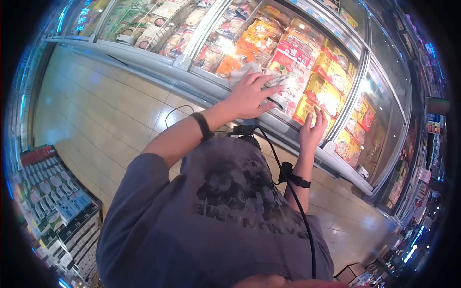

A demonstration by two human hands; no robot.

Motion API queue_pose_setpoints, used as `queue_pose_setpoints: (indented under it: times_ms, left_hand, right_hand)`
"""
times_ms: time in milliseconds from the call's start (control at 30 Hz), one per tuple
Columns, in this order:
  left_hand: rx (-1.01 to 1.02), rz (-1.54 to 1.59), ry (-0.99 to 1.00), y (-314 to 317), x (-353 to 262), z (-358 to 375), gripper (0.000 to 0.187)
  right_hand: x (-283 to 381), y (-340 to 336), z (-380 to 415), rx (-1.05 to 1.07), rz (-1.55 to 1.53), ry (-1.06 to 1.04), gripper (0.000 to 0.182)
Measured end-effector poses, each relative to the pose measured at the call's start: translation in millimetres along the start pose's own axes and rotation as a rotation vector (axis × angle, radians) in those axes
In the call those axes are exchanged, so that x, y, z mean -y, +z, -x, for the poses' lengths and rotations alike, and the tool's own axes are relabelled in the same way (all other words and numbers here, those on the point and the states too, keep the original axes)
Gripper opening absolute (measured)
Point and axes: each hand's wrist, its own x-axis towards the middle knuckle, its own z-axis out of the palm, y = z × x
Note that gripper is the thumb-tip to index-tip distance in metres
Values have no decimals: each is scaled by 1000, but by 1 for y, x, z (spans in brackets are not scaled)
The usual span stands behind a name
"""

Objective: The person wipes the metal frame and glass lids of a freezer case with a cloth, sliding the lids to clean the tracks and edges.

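My left hand (249, 96) lies with its fingers spread over a crumpled pale cloth (242, 72), pressing it on the glass top of a chest freezer near the front rail. Part of the cloth is hidden under the palm and fingers. Further right, my right hand (314, 125) is raised at the freezer's front edge, fingers apart and slightly bent, holding nothing. It overlaps yellow food packs (324, 93) that show through the glass. Between the hands, a red and white carton (290, 60) is visible inside the freezer. Black bands circle both wrists.
The freezer's metal front rail (201, 79) runs diagonally before me, with more glass sections on both sides. A black cable (307, 225) hangs along my body. Behind at left stands a shelf of small packaged goods (53, 192) on the tiled floor (91, 105).
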Motion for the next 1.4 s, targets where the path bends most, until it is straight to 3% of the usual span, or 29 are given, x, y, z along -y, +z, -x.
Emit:
queue_pose_setpoints:
  times_ms: [67, 133, 267, 333, 400, 467, 700, 767, 867, 933, 1000, 1033, 1100, 1200, 1233, 1267, 1333, 1400]
  left_hand:
    - [63, -2, -15, 10, -6, -15, 53]
    - [116, -92, -49, 17, -12, -21, 45]
    - [137, -92, -68, 7, 9, -18, 37]
    - [205, -279, -104, -15, 29, -6, 28]
    - [-5, -353, -191, -32, 64, 21, 22]
    - [-185, -198, -448, -46, 95, 45, 18]
    - [-207, -215, -281, -10, 49, 24, 24]
    - [35, -73, -205, 1, 20, 21, 27]
    - [92, -81, -179, -12, 14, 27, 25]
    - [102, -85, -184, -29, 42, 33, 23]
    - [-20, -320, -313, -35, 77, 38, 21]
    - [-15, -320, -311, -38, 86, 40, 21]
    - [-73, -245, -517, -48, 94, 38, 16]
    - [-2, -341, -337, -35, 77, 34, 13]
    - [132, -274, -276, -34, 70, 31, 16]
    - [134, -282, -261, -30, 57, 28, 16]
    - [239, -64, -34, -22, 31, 30, 14]
    - [246, 15, -43, -27, 39, 30, 13]
  right_hand:
    - [-16, 3, 7, -48, 77, 81, 36]
    - [-30, 8, 17, -65, 219, -15, 44]
    - [-18, 19, 26, -110, 366, -112, 39]
    - [-20, 22, 28, -143, 411, -127, 34]
    - [-19, 22, 26, -195, 371, -131, 31]
    - [-16, 23, 26, -191, 377, -127, 29]
    - [-8, 24, 27, -183, 392, -130, 24]
    - [-9, 23, 28, -161, 377, -119, 24]
    - [-13, 24, 27, -162, 410, -120, 26]
    - [-15, 23, 29, -163, 401, -120, 27]
    - [-13, 21, 30, -155, 374, -120, 25]
    - [-14, 21, 30, -163, 374, -131, 24]
    - [-11, 23, 30, -172, 370, -122, 24]
    - [-9, 24, 30, -225, 369, -137, 25]
    - [-12, 25, 30, -224, 370, -139, 25]
    - [-14, 27, 29, -223, 371, -141, 26]
    - [-16, 27, 33, -225, 363, -139, 27]
    - [-17, 26, 30, -202, 355, -164, 26]
